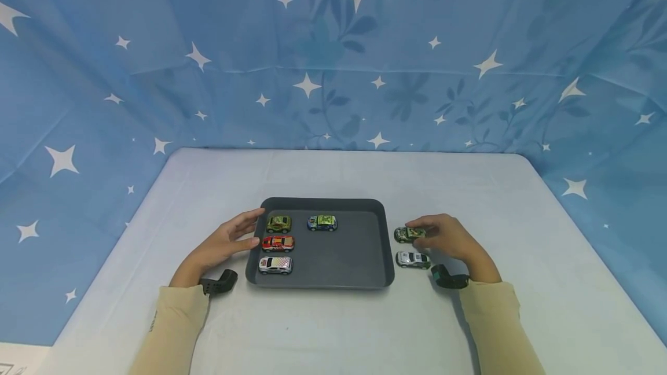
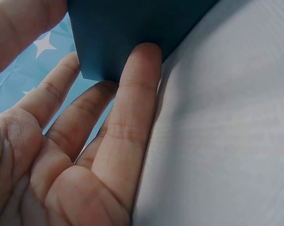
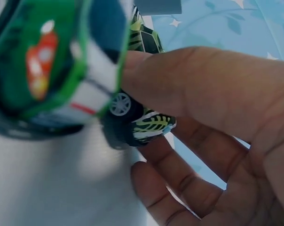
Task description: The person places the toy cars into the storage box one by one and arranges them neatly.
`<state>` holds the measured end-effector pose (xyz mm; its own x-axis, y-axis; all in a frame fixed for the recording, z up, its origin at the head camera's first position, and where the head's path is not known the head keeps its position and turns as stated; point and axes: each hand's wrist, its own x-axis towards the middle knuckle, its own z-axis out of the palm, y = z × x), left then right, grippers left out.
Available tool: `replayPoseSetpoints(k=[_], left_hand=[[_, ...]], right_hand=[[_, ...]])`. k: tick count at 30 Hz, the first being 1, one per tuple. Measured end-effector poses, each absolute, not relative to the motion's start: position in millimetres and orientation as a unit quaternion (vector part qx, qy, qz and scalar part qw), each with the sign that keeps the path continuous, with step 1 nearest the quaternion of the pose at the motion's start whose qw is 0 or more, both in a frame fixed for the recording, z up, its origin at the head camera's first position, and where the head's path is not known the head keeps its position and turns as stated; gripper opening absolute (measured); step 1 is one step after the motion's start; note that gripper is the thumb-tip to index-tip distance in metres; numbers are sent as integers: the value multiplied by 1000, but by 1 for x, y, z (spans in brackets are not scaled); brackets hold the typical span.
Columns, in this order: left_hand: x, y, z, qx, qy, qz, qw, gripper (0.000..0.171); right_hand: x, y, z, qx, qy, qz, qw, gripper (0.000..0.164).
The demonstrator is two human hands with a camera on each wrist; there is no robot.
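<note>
My left hand (image 1: pixel 226 245) is at the left side of a dark grey tray (image 1: pixel 339 281), fingers extended. In the left wrist view, fingertips (image 2: pixel 144 59) touch the tray's outer wall (image 2: pixel 104 42). My right hand (image 1: pixel 450 239) pinches a green camouflage toy car (image 1: pixel 404 234) on the white table, just right of the tray. The right wrist view shows the thumb against this car's side, above its wheel (image 3: pixel 120 104). Nearer the wrist stands a silver toy car (image 1: pixel 413 259), large and blurred in the right wrist view.
Inside the tray, a green toy car (image 1: pixel 278 224), a red one (image 1: pixel 278 243) and a white one (image 1: pixel 275 265) form a left column. A blue-green car (image 1: pixel 322 223) sits at the back middle. A blue starred curtain (image 1: pixel 323 74) hangs behind the table (image 1: pixel 339 328).
</note>
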<state>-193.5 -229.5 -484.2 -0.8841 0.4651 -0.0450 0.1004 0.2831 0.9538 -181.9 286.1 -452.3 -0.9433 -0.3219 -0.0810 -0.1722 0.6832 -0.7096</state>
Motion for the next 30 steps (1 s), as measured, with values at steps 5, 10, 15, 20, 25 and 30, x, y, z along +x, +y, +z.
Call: replayPoseSetpoints(k=[5, 10, 15, 20, 25, 30], left_hand=[[-194, -230, -485, 184, 785, 570, 159, 76], [-194, -230, -485, 189, 784, 571, 158, 76], [-194, -230, -484, 187, 784, 571, 157, 77], [-194, -230, -485, 187, 784, 570, 157, 77], [-194, -230, -484, 184, 785, 571, 158, 78], [-194, -230, -484, 186, 784, 570, 159, 78]], right_hand=[[-181, 288, -448, -139, 913, -370, 102, 39], [-179, 288, -442, -139, 913, -369, 107, 38], [-177, 287, -434, -151, 915, -360, 99, 37], [-174, 285, -426, -165, 918, -350, 85, 36], [-171, 283, -418, -184, 918, -344, 72, 36], [-169, 281, -411, -204, 917, -338, 60, 36]])
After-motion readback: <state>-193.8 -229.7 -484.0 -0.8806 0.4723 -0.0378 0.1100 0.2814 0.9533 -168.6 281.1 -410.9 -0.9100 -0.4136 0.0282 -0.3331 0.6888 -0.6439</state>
